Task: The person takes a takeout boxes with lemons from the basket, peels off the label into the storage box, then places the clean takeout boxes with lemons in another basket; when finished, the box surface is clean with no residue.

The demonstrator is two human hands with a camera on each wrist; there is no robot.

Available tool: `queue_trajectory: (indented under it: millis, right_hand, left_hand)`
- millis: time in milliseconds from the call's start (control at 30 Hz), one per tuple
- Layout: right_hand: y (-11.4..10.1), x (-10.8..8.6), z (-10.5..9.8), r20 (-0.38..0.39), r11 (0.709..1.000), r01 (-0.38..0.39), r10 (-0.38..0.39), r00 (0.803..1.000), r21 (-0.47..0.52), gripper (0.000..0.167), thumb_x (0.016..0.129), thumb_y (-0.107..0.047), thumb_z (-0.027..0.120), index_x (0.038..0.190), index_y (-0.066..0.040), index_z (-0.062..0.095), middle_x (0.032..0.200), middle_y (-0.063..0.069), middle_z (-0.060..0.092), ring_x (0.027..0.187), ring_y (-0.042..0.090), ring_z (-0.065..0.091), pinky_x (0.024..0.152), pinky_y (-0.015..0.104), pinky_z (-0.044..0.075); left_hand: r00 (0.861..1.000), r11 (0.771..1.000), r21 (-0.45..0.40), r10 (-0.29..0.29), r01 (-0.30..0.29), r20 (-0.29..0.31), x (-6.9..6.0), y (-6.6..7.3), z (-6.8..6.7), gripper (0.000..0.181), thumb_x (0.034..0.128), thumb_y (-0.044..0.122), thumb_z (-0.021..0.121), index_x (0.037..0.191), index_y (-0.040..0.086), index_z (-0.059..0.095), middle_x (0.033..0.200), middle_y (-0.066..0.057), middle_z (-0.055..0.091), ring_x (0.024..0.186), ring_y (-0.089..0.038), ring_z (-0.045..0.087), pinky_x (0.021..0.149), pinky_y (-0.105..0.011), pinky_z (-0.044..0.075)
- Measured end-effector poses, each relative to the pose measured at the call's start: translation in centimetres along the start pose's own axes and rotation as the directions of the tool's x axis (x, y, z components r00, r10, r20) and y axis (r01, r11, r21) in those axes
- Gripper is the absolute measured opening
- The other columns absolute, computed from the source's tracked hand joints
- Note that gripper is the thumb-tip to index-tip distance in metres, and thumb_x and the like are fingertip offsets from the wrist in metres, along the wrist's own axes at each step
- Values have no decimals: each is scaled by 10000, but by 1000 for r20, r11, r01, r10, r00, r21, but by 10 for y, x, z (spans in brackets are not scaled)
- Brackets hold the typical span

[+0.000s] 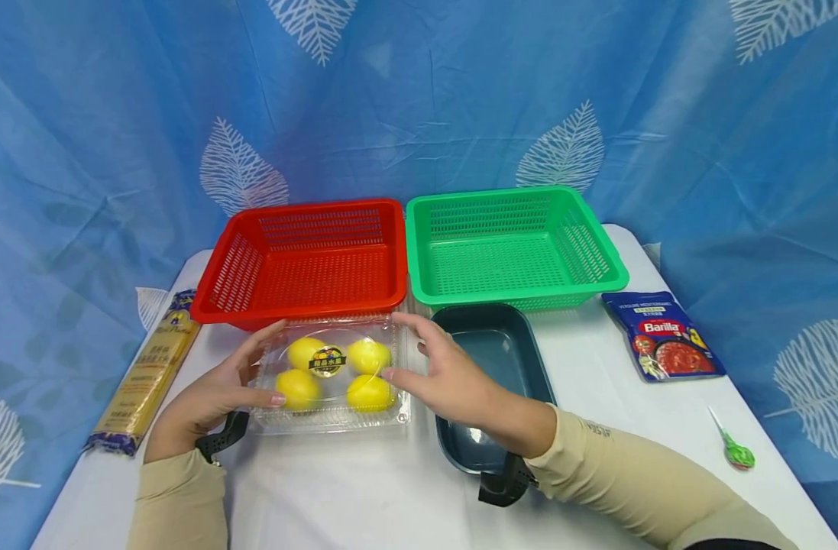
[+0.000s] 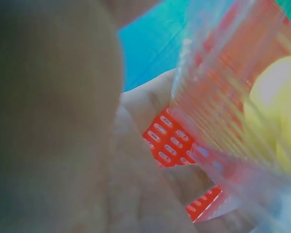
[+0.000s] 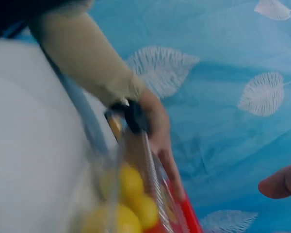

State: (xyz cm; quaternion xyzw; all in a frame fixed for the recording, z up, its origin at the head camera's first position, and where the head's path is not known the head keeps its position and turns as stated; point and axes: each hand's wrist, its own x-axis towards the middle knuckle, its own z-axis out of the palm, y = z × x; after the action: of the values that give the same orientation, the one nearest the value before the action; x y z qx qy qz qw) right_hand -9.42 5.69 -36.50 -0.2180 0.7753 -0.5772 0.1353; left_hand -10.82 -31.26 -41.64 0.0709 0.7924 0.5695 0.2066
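Observation:
A clear plastic fruit box (image 1: 336, 416) with several lemons (image 1: 369, 356) inside lies before the red basket, a dark round label (image 1: 327, 361) on its lid. My left hand (image 1: 215, 393) grips its left side, thumb over the lid and fingers along the far-left edge. In the left wrist view, the fingers (image 2: 150, 97) lie against the ribbed plastic wall, and a blurred part of the hand hides much of the picture. At the box's right side is my right hand (image 1: 453, 374), thumb and forefinger extended and spread at that edge. Whether they touch it is unclear.
Behind the box stand a red basket (image 1: 219, 309) and a green basket (image 1: 425, 298). A dark blue dish (image 1: 490, 347) sits under the right forearm. Spaghetti (image 1: 143, 374) lies left; a Barilla sauce pouch (image 1: 662, 336) and a small green-headed item (image 1: 738, 456) lie right.

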Motion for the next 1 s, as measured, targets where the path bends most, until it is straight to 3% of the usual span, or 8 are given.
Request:
queue_trajectory:
  millis: [167,300,400,500,600,700,833,1000]
  right_hand:
    - [-5,20,-3,39,986,156,-153,987,-64,498,989,-65,730,1452,-11,555,1397,75,605,1249,268,604,1064,401,509]
    - [-13,46,6,103,978,156,-143,984,-138,384,994,-78,734,1359,-4,639,1220,45,686,1077,183,657,935,287,562]
    - [-20,64,15,174,961,134,-93,980,-240,372,987,-111,757,1335,-19,665,1193,39,699,1043,141,639,869,223,554]
    - [-25,77,23,240,901,145,-47,970,-410,384,985,-174,772,1344,-66,689,1252,19,694,1106,145,618,887,212,536]
    - [-30,87,29,304,814,184,-10,952,-551,404,998,-238,765,1370,-97,695,1315,14,671,1199,163,578,966,244,500]
    - [-33,96,34,333,746,215,9,943,-631,401,1000,-265,764,1363,-103,713,1313,36,661,1210,196,542,961,272,488]
    - [-33,106,40,336,691,232,17,942,-685,340,985,-274,784,1281,-107,763,1219,26,680,1118,180,523,901,262,439]
    - [-31,114,45,356,636,248,46,933,-731,301,971,-317,802,1201,-124,784,1083,-57,682,1036,118,528,927,278,371]
  left_hand:
    - [1000,1000,10,1,-1,-2,-1,-1,-1,1158,815,95,881,1705,286,165,1732,-178,37,1508,-578,-2,1100,-836,115]
    - [1000,1000,24,14,-14,-2,-2,-3,-2,1163,814,103,883,1706,280,158,1728,-185,53,1514,-561,4,1106,-832,106]
    - [1000,999,40,24,-24,1,-1,-4,-2,1161,818,121,883,1706,278,152,1725,-192,59,1514,-559,12,1106,-832,110]
    - [999,998,46,39,-39,13,1,-4,-1,1141,830,136,880,1704,274,159,1723,-182,68,1519,-539,20,1114,-825,106]
    - [999,998,47,47,-48,19,4,-4,0,1124,834,143,878,1701,269,173,1723,-162,78,1525,-512,21,1126,-813,95]
    - [999,998,39,47,-48,22,4,-3,0,1125,834,139,878,1701,264,173,1724,-151,75,1528,-508,9,1130,-809,88]
    - [999,999,31,42,-43,20,4,-2,0,1143,824,133,882,1704,255,163,1727,-153,73,1519,-536,8,1113,-827,98]
    - [999,999,32,42,-43,15,1,-4,0,1132,828,136,876,1703,258,169,1729,-146,81,1516,-541,30,1109,-829,105]
